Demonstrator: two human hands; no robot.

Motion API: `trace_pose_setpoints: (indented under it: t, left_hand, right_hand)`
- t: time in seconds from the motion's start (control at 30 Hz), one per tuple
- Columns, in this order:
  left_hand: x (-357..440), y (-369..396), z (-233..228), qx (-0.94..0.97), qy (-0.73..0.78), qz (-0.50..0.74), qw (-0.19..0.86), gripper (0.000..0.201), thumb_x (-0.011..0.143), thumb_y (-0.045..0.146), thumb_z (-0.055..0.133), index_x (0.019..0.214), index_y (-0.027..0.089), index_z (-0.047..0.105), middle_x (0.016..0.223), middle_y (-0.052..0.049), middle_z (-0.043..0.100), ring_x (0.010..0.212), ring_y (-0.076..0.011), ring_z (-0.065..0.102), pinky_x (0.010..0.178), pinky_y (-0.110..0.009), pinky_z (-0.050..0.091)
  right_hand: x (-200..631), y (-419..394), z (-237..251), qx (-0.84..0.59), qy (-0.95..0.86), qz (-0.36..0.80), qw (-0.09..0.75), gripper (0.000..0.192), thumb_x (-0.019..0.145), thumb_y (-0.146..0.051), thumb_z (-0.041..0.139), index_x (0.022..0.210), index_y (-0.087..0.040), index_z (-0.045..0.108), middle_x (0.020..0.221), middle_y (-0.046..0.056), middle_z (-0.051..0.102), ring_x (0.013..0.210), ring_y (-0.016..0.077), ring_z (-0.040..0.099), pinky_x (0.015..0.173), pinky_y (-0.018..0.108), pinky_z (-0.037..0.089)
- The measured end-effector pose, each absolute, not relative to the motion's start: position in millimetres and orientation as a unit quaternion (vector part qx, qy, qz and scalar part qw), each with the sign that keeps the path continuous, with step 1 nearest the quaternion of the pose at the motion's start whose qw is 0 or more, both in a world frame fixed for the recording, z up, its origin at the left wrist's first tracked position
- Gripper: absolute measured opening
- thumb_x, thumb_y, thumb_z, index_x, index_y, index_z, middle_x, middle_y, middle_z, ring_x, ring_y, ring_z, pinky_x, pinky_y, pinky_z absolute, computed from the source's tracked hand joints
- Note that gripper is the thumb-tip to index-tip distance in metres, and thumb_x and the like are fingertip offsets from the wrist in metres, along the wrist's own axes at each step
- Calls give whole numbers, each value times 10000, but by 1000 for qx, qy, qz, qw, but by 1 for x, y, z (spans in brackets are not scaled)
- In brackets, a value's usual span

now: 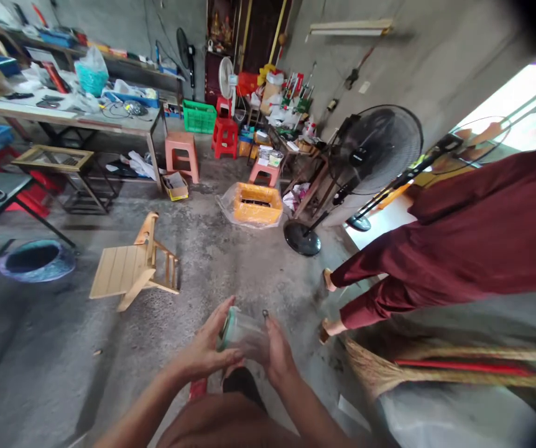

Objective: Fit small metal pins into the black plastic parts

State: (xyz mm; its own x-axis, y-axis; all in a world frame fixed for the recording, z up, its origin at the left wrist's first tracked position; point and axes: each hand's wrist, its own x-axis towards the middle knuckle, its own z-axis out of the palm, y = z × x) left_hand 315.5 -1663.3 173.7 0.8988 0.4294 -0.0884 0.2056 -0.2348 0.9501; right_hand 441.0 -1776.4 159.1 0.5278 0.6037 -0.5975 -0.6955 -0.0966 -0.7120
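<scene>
Item: clear plastic container (244,336), green-rimmed, at 6 o'clock in my view | Grip: my left hand (205,354) and right hand (277,354) both clamped on its sides | 3 o'clock: person in maroon (459,242), broom (436,367) | 9 o'clock: tipped wooden chair (130,264)

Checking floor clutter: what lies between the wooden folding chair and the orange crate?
Head view: only bare concrete floor between the wooden folding chair and the orange crate; the crate sits on clear plastic sheeting.
</scene>
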Motion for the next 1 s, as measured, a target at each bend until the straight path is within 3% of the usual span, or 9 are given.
trace_pose_setpoints:
  t: [0.17, 0.33, 0.47, 0.57, 0.73, 1.0]
  left_hand:
    - [373, -1601, 155, 753, 224, 127, 606, 901, 668, 552, 559, 1359, 183, 115, 1416, -117, 174, 1272, -267, 208, 1016, -409, 242]
    - [428, -1545, 157, 712, 270, 176, 624, 906, 658, 597, 538, 1358, 205, 117, 1414, -106, 189, 1266, -256, 223, 977, -364, 313]
    - [457, -1506, 165, 690, 308, 202, 623, 914, 658, 599, 537, 1361, 215, 97, 1415, -105, 188, 1271, -253, 212, 981, -359, 304]
    - [470, -1476, 167, 666, 329, 223, 632, 920, 652, 590, 553, 1361, 225, 95, 1417, -104, 181, 1271, -252, 210, 982, -357, 303]
    - [493, -1415, 163, 614, 328, 244, 675, 1036, 586, 612, 597, 1364, 210, 43, 1417, -128, 162, 1259, -277, 237, 984, -372, 298]
    - [524, -1294, 171, 610, 286, 282, 683, 1007, 590, 549, 639, 1364, 228, 80, 1411, -113, 186, 1248, -305, 243, 995, -389, 272]
  right_hand:
    - [509, -1703, 156, -574, 52, 445, 685, 518, 662, -431, 588, 1110, -214, 445, 723, -14, 601, 655, 168, 588, 546, 262, 445]
    - [581, -1630, 159, -587, -19, 461, 665, 658, 646, -428, 617, 1219, -227, 363, 848, 9, 615, 713, 163, 586, 610, 268, 456]
    - [621, -1576, 169, -582, -83, 495, 639, 701, 630, -427, 636, 1229, -214, 342, 877, 34, 600, 709, 179, 581, 625, 295, 462]
    - [639, -1539, 171, -564, -139, 502, 640, 653, 665, -436, 609, 1217, -219, 337, 1012, 62, 566, 814, 187, 574, 721, 309, 453]
    - [665, -1474, 158, -527, -245, 476, 660, 612, 688, -429, 603, 1206, -242, 337, 1108, 85, 526, 983, 203, 522, 852, 319, 398]
    - [702, -1361, 148, -519, -414, 388, 639, 588, 740, -453, 544, 1236, -241, 309, 1165, 88, 498, 1052, 200, 495, 900, 349, 374]
